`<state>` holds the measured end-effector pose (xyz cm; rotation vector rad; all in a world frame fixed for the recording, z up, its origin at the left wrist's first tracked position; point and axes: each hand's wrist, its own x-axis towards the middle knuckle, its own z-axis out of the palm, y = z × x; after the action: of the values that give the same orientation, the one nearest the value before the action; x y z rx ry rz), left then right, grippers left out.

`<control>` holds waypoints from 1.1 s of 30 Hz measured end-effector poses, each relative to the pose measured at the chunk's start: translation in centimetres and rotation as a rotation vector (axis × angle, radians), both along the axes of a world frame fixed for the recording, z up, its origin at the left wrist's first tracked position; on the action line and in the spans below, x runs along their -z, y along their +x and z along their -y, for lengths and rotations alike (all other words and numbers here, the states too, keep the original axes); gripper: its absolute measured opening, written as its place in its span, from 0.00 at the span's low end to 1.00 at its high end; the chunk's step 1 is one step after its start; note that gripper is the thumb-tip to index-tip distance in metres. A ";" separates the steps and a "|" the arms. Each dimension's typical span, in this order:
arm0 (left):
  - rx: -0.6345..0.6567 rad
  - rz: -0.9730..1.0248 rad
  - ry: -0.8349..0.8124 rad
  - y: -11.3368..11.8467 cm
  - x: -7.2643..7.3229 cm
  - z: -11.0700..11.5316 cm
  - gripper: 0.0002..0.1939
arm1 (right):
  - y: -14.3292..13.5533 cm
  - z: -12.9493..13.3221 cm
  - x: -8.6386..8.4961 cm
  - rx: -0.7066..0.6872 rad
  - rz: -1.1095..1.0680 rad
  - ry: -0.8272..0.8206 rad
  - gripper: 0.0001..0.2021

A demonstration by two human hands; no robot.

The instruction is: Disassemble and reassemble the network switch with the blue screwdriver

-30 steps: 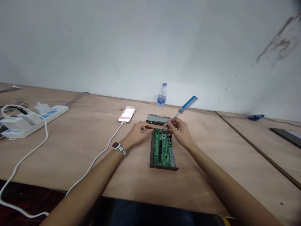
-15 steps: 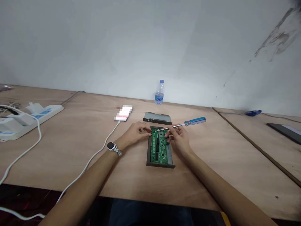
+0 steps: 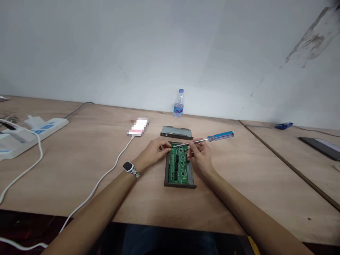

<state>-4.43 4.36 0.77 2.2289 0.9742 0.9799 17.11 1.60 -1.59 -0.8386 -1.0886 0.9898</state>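
A green circuit board lies in a dark metal housing on the wooden table. My right hand grips the shaft of a screwdriver with a clear blue handle; the handle points right and the tip reaches the board's upper left corner. At that corner, the thumb and fingertips of my left hand are closed close to the tip; what they pinch is too small to make out. Just behind the housing rests a metal cover with a dark front edge.
A phone on a white cable lies left of the cover. The water bottle stands near the wall. At far left is a white power strip with plugs. A dark flat device and a blue object lie at right.
The view has shifted slightly. The screwdriver is still in my right hand with its tip at the same corner, and its handle has swung a little; my right fingers have drawn in slightly.
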 end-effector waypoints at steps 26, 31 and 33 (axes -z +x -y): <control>-0.173 0.257 -0.120 -0.7 -0.1 -3.5 0.13 | 0.4 0.0 -0.7 0.042 -0.043 -0.171 0.21; -0.163 0.237 -0.094 -0.4 0.9 -5.3 0.12 | 0.3 0.0 -0.8 0.022 -0.038 -0.161 0.20; -0.162 0.214 -0.067 -0.4 1.4 -5.6 0.11 | 0.3 0.0 -0.8 0.019 -0.031 -0.157 0.19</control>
<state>-4.81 9.94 -0.58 1.9671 1.0848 1.2108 17.43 1.62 -0.82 -0.9554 -0.9841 1.0794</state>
